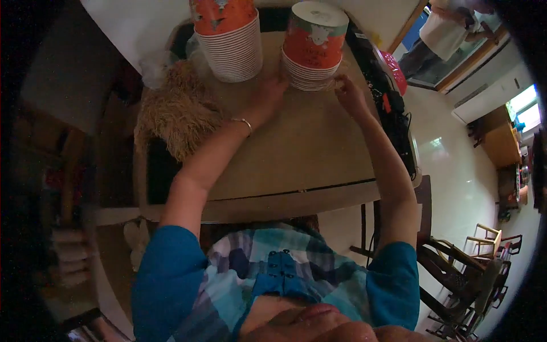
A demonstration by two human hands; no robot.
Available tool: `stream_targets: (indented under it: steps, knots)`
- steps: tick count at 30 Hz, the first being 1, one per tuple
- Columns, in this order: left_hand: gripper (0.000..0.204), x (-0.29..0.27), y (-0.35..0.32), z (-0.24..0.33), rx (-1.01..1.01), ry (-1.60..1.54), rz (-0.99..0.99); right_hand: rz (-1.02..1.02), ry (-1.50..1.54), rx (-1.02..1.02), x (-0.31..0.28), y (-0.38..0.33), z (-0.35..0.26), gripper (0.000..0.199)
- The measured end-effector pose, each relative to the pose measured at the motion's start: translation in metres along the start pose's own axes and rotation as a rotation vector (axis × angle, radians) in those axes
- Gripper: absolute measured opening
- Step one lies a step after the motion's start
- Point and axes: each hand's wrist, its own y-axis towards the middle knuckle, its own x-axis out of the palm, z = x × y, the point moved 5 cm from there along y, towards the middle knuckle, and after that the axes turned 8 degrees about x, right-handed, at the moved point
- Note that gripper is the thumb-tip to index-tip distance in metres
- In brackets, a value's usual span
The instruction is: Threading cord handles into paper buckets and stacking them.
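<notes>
Two stacks of orange and white paper cups stand upside down at the far side of a brown tabletop [296,148]. My left hand [266,96] reaches to the lower left rim of the right stack [312,45], fingers touching it. My right hand [348,94] rests at that stack's lower right rim, fingers pinched at the edge of what looks like thin clear film around the bottom cups. The left stack [229,37] stands apart, untouched. A thin bracelet [244,122] sits on my left wrist.
A heap of straw-like shredded filler [176,117] lies at the table's left. A dark device with cables [387,105] runs along the right edge beside a pink basket [396,68]. Wooden chairs [484,251] stand on the pale floor at right. Another person [450,28] stands far back.
</notes>
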Motion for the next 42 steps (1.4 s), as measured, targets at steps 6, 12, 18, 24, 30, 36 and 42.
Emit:
stream_targets:
  steps: [6,12,18,24,30,36,42]
  knots:
    - [0.020,-0.003,-0.021,0.004,0.014,-0.154,0.152,-0.243,-0.025,0.154,0.011,-0.024,0.022,0.031]
    - [0.043,-0.108,-0.001,-0.002,-0.016,0.136,0.256,-0.210,0.246,0.097,0.067,-0.082,0.004,0.016]
    - [0.042,-0.270,0.066,-0.027,0.107,0.257,0.671,-0.455,0.262,0.280,0.099,-0.115,-0.083,0.017]
    - [0.120,-0.274,0.119,-0.090,-0.485,-0.170,0.043,-0.231,-0.020,-0.317,0.128,-0.075,-0.103,0.025]
    - [0.125,-0.259,0.116,-0.132,-0.430,-0.265,0.025,-0.363,1.062,-0.235,0.123,-0.038,-0.211,0.059]
    - [0.122,-0.257,0.084,-0.148,0.082,-0.257,0.292,0.257,0.115,-0.759,0.107,0.071,-0.281,0.078]
    - [0.114,-0.238,0.078,-0.180,0.120,-0.488,0.314,0.174,0.006,-0.611,0.114,0.105,-0.328,0.079]
